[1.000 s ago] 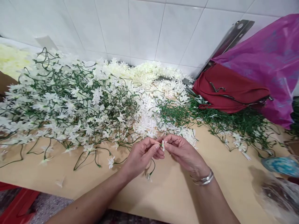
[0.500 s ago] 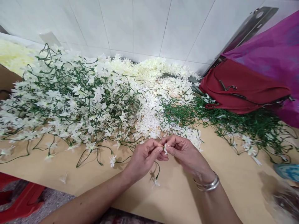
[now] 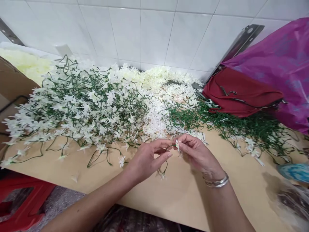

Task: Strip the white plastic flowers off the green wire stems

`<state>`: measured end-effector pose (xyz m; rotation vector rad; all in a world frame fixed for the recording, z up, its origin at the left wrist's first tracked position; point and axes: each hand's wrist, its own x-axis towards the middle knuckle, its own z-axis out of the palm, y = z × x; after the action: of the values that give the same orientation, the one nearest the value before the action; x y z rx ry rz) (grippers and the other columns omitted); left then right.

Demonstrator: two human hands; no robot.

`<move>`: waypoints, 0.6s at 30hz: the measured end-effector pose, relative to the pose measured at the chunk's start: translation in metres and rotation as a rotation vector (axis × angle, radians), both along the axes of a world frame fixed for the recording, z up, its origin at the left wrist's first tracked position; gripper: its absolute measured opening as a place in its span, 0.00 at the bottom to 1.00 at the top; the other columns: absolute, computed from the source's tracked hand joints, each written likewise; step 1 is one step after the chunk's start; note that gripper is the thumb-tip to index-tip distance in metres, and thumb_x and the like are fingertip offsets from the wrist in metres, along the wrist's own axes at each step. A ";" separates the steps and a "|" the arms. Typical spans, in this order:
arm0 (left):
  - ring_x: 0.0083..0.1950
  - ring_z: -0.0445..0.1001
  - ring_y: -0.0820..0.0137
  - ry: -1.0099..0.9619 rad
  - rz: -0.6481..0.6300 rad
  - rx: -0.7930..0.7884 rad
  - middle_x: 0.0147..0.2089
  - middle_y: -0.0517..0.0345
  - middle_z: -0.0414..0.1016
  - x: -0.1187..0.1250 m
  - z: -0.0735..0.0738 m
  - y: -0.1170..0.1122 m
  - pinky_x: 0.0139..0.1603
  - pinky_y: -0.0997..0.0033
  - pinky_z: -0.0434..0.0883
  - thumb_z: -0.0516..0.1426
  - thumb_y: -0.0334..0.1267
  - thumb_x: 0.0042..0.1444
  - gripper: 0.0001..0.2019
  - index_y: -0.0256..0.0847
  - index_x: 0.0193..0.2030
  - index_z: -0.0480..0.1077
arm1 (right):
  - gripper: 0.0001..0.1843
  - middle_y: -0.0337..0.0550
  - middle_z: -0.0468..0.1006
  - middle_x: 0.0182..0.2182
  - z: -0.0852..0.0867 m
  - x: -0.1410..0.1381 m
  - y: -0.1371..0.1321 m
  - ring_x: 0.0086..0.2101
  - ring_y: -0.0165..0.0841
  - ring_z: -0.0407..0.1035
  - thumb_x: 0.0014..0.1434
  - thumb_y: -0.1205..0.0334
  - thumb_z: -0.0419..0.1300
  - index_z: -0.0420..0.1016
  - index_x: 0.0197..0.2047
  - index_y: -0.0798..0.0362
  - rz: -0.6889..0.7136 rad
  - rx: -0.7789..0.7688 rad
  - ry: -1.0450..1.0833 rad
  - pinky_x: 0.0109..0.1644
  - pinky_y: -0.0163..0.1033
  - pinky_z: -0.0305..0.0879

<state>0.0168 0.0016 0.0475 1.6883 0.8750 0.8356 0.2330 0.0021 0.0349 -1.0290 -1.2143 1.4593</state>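
White flower (image 3: 177, 145), curved green stem (image 3: 170, 147) — apparently joined

You have bright, diffuse light: the wall tiles (image 3: 155, 38) shine, the white petals (image 3: 155, 120) wash out, your right forearm (image 3: 228, 206) throws a soft shadow to its left, and edges look stretched.

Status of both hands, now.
Left hand: open, thumb and forefinger apart, at a green stem.
Right hand: closed, pinching a small white flower.
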 end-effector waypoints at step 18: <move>0.67 0.72 0.63 -0.014 0.600 0.754 0.63 0.54 0.75 -0.031 0.034 0.014 0.69 0.53 0.72 0.57 0.25 0.67 0.16 0.46 0.58 0.73 | 0.13 0.43 0.79 0.35 -0.004 -0.005 -0.002 0.38 0.35 0.72 0.62 0.49 0.68 0.82 0.43 0.49 0.008 0.049 -0.089 0.46 0.40 0.68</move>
<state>-0.0140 0.0151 0.0815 2.0642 1.1684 1.7457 0.2278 0.0004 0.0306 -1.0663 -1.3128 1.3955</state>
